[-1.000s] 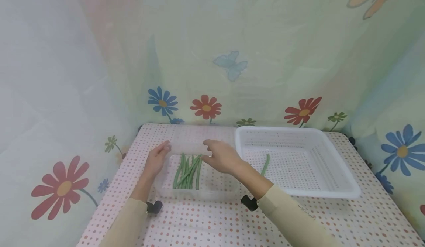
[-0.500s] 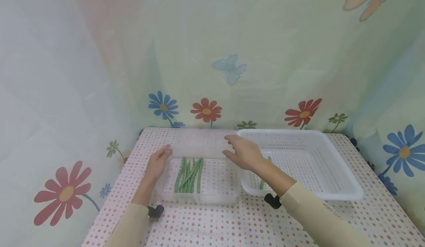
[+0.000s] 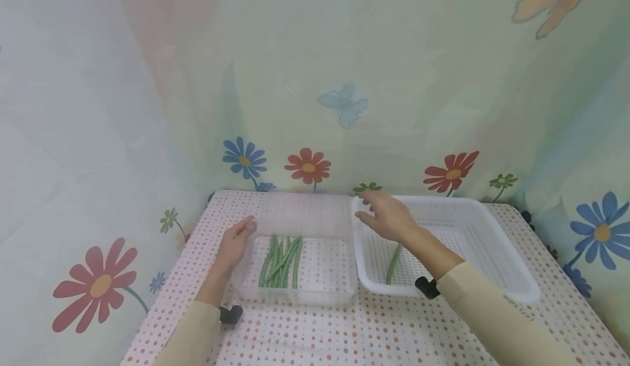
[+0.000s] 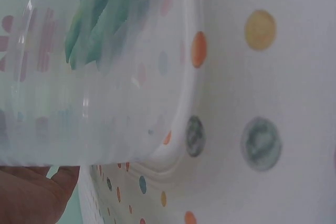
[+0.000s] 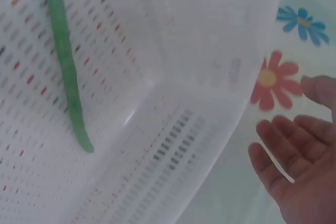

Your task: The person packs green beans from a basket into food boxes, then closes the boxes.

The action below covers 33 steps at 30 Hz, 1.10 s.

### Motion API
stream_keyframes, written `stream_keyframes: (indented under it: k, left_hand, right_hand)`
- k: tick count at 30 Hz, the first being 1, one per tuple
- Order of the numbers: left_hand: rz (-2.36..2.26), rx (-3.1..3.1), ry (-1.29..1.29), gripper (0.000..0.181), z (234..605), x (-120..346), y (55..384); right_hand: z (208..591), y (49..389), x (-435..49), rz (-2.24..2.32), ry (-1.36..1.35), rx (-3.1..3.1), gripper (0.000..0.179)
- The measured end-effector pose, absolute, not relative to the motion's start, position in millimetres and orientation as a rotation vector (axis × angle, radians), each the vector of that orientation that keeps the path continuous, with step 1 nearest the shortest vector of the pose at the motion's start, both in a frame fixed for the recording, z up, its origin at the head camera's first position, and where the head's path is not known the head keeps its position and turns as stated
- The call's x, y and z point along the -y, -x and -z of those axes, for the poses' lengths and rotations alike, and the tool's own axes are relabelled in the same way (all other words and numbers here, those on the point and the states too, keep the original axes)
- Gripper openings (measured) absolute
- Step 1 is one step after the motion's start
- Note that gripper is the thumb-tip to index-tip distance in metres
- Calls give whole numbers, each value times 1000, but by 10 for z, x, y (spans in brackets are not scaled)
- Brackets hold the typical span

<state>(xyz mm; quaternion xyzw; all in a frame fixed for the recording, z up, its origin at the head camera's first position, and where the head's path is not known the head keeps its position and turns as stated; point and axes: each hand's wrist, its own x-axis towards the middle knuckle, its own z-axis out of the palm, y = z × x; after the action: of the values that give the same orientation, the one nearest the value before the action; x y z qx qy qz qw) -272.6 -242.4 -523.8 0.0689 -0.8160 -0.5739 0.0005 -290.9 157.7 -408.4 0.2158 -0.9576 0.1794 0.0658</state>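
In the head view, my left hand (image 3: 236, 240) rests at the left side of a clear plastic box (image 3: 295, 298), its fingers loosely bent near the back left corner. The left wrist view shows part of this hand (image 4: 34, 192) beside the box wall (image 4: 126, 124). Several green beans (image 3: 283, 262) lie in the left part of the box, one crossing the others. My right hand (image 3: 389, 215) hovers over the left side of a white plastic basket (image 3: 492, 245), fingers spread and holding nothing. A single green bean (image 5: 67, 66) lies on the basket's perforated floor.
The box's clear lid (image 3: 305, 210) lies folded back behind it. Box and basket stand side by side on a dotted tablecloth (image 3: 315, 338). A flowered curtain (image 3: 285, 81) hangs behind the table and at its sides.
My right hand has moved right, from above the beans in the box to above the basket. My left hand has stayed at the box's left side.
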Motion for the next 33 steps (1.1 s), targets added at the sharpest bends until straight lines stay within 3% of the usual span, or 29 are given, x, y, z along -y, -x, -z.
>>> stream_keyframes:
  k: [21,33]
  left_hand:
    - [1787,2529,-151,51,5289,2439,2750]
    - [1776,2508,-140,49,5292,2419,2750]
  right_hand:
    - [4268,3153,-1992,-640,-604,2903,50]
    - [4490,3259,-2121,-694,-846,2984,25]
